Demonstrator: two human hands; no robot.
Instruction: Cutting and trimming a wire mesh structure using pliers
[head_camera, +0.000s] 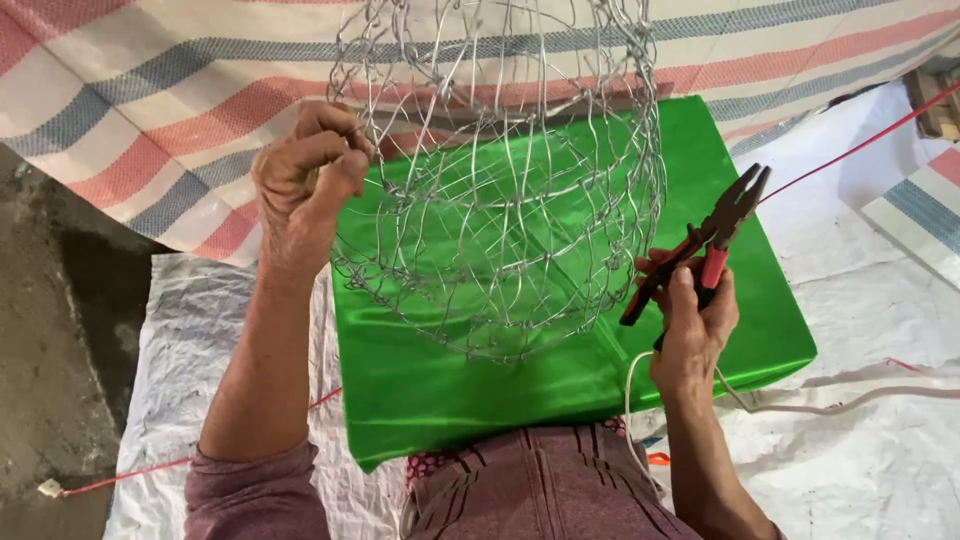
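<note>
I see the left hand (305, 180) with its fingers curled shut on the left rim of a wire cage (500, 190), a rounded basket of silver mesh held up above a green cloth (480, 385) that covers a flat block in front of the person's lap. The right hand (692, 325) sits just right of the cage, apart from it, fingers wrapped around the red handles of pliers (705, 245) whose dark tips point up and to the right. Behind lie a striped tarp (150, 90), white sheeting (870, 440), a red cord (850, 150) and a white cable (850, 405).
</note>
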